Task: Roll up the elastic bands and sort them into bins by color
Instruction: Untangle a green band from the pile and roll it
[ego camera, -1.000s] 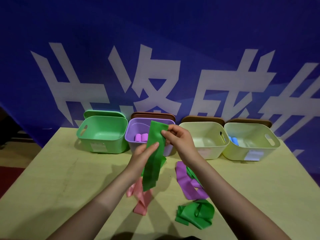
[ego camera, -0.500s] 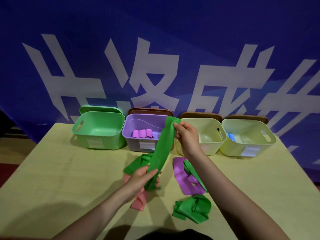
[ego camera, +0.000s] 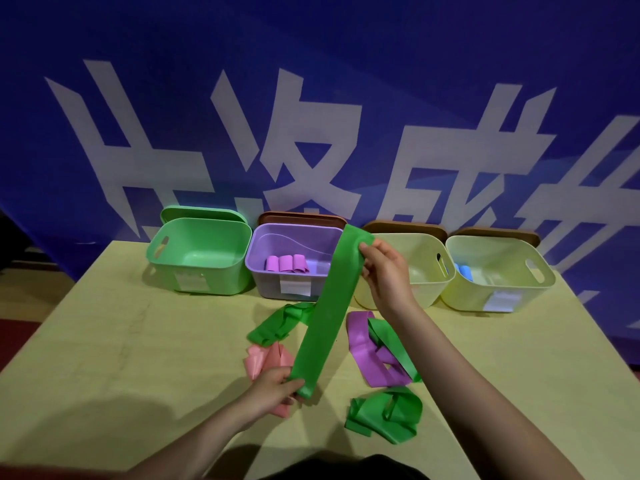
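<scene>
Held band: a green elastic band (ego camera: 325, 317), flat, smooth and matte, stretched taut in a long diagonal strip above the desk (ego camera: 104, 358), from in front of the purple bin (ego camera: 273, 282) down toward the near edge.
Right hand (ego camera: 384, 271): pinches the band's upper end, fingers clamped on it.
Left hand (ego camera: 273, 386): grips the lower end, fingers curled round it, just over a crumpled pink band (ego camera: 263, 358).
Loose bands: a green one (ego camera: 277, 327) bunched left of the strip; a purple band (ego camera: 363, 344) tangled with another green band (ego camera: 391, 341) to the right; a crumpled green heap (ego camera: 384, 414) nearest.
Bins: green bin (ego camera: 201, 254), purple bin with three pink-purple rolls (ego camera: 286, 263), two pale yellow bins, the far right one (ego camera: 498, 271) holding blue rolls (ego camera: 463, 270).
</scene>
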`<action>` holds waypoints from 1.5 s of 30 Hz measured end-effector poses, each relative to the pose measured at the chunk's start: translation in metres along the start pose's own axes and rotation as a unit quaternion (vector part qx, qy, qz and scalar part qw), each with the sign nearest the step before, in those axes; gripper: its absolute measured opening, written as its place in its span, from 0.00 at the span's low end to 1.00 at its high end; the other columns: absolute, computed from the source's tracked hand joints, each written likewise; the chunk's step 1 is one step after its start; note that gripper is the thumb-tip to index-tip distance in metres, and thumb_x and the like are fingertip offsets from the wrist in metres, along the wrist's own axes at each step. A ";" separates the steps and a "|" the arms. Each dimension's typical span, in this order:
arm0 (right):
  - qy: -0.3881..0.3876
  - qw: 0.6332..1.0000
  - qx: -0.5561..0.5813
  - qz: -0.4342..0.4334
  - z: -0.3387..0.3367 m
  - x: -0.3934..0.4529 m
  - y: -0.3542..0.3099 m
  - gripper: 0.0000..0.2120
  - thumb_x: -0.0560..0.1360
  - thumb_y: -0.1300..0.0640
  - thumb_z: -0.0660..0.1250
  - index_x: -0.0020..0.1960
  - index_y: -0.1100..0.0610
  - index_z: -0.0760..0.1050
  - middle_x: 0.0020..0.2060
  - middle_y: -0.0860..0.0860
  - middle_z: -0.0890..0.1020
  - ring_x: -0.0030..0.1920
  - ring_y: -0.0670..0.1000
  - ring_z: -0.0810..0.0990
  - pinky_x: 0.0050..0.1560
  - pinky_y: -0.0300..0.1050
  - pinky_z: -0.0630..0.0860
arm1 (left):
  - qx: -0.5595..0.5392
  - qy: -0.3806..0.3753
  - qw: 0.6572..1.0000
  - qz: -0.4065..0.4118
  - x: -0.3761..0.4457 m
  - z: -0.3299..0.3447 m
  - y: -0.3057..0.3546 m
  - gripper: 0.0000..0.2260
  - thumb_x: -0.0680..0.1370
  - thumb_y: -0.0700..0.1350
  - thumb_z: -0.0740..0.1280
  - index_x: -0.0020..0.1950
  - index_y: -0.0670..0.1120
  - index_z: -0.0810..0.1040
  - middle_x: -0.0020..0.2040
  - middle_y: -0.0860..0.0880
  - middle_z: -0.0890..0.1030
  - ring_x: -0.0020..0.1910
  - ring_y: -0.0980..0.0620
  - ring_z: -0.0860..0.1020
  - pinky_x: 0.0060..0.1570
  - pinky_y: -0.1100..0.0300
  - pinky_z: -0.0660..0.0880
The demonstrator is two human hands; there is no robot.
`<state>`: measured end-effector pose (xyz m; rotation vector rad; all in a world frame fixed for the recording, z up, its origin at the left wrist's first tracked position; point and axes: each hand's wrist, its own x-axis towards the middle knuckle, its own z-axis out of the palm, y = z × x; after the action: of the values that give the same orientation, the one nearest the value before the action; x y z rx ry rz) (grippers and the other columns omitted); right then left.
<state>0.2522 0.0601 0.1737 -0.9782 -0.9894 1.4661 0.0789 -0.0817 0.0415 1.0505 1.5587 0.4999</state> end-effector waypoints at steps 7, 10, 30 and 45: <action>-0.118 0.992 -0.049 -0.008 0.010 -0.027 0.008 0.03 0.70 0.59 0.67 0.40 0.59 0.76 0.31 0.51 0.74 0.30 0.46 0.69 0.35 0.41 0.66 | 0.183 -0.097 0.978 0.010 0.004 -0.016 0.019 0.21 0.75 0.56 0.67 0.63 0.47 0.74 0.60 0.48 0.77 0.58 0.51 0.77 0.58 0.57 0.76; -0.127 0.989 -0.069 -0.013 0.012 -0.029 0.006 0.04 0.69 0.58 0.68 0.41 0.59 0.76 0.31 0.52 0.74 0.31 0.47 0.69 0.36 0.43 0.66 | 0.079 -0.082 0.991 0.067 -0.009 -0.025 0.052 0.37 0.67 0.65 0.70 0.72 0.53 0.67 0.68 0.56 0.72 0.64 0.57 0.73 0.63 0.59 0.72; -0.144 0.924 -0.269 -0.230 0.005 -0.040 -0.002 0.14 0.72 0.66 0.64 0.49 0.50 0.82 0.45 0.45 0.84 0.47 0.48 0.82 0.49 0.45 0.78 | -0.297 0.145 0.921 0.208 -0.036 -0.001 0.137 0.10 0.81 0.41 0.60 0.49 0.48 0.81 0.47 0.48 0.84 0.51 0.50 0.80 0.54 0.56 0.74; -0.247 0.799 -0.435 -0.333 -0.016 -0.035 -0.011 0.17 0.74 0.67 0.62 0.57 0.56 0.81 0.47 0.49 0.80 0.48 0.45 0.78 0.49 0.39 0.75 | -0.334 0.149 0.909 0.201 -0.039 0.002 0.142 0.07 0.79 0.45 0.64 0.51 0.49 0.82 0.50 0.53 0.85 0.53 0.56 0.80 0.57 0.61 0.74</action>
<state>0.2746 0.0280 0.1812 -0.6974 -2.2463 0.6098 0.1291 -0.0422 0.1739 0.7659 1.2596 1.4242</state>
